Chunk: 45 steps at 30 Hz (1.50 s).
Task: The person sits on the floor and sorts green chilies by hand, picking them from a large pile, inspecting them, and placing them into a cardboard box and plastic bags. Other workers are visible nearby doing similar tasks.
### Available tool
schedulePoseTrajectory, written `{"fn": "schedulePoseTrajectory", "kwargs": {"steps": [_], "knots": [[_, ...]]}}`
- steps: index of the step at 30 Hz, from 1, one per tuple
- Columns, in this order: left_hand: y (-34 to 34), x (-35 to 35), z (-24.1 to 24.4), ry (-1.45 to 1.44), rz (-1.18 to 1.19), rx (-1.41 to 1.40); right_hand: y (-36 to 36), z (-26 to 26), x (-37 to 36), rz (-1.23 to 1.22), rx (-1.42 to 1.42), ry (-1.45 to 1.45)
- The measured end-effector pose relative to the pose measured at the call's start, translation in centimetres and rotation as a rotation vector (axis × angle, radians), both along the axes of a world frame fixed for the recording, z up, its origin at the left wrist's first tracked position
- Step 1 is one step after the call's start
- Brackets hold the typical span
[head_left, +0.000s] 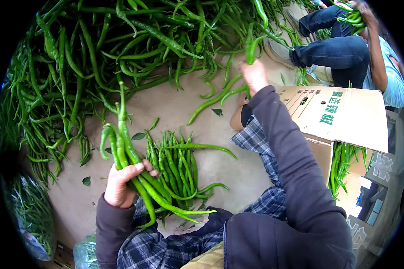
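My left hand (126, 183) grips a small bunch of long green chili peppers (128, 148), stems pointing up and tips hanging toward my lap. Farther off to the right, my right hand (255, 74) is closed around a few more green peppers (251, 47), their ends poking out above the fist and others below it. On the floor just right of my left hand lies a roughly aligned pile of peppers (180, 164), most stems facing away from me. A big loose heap of long green peppers (128, 43) spreads across the far and left side.
A cardboard box (323, 111) with green printing stands at my right, peppers (345, 164) showing inside. Filled clear plastic bags (33, 215) sit at the lower left. Beyond the box, another person (343, 53) in jeans holds peppers. Loose leaves (86, 181) dot the floor.
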<state>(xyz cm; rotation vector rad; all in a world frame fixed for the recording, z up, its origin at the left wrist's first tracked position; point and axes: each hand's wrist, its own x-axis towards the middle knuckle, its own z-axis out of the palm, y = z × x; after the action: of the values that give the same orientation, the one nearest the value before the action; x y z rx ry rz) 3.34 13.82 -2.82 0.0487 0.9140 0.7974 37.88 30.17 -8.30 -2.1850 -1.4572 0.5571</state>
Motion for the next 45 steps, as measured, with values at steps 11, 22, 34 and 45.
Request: {"fn": "schedulePoseTrajectory", "kwargs": {"steps": [11,22,34,45], "knots": [[0.1,0.1,-1.5,0.065,-0.009,-0.102,1.8,-6.9,-2.1,0.21,-0.364,-0.555],[1.0,0.5,-2.0,0.015,0.038,-0.138,9.1,-3.3,-4.0,-0.328,-0.543,0.792],[-0.6,-1.0,-1.7,0.141,-0.09,-0.129,-5.9,-12.6,3.6,-0.422,-0.538,0.005],[-11.0,2.6,-9.4,1.004,-0.144,0.065,-18.1,-6.2,-6.8,0.369,-0.581,-0.096]]}}
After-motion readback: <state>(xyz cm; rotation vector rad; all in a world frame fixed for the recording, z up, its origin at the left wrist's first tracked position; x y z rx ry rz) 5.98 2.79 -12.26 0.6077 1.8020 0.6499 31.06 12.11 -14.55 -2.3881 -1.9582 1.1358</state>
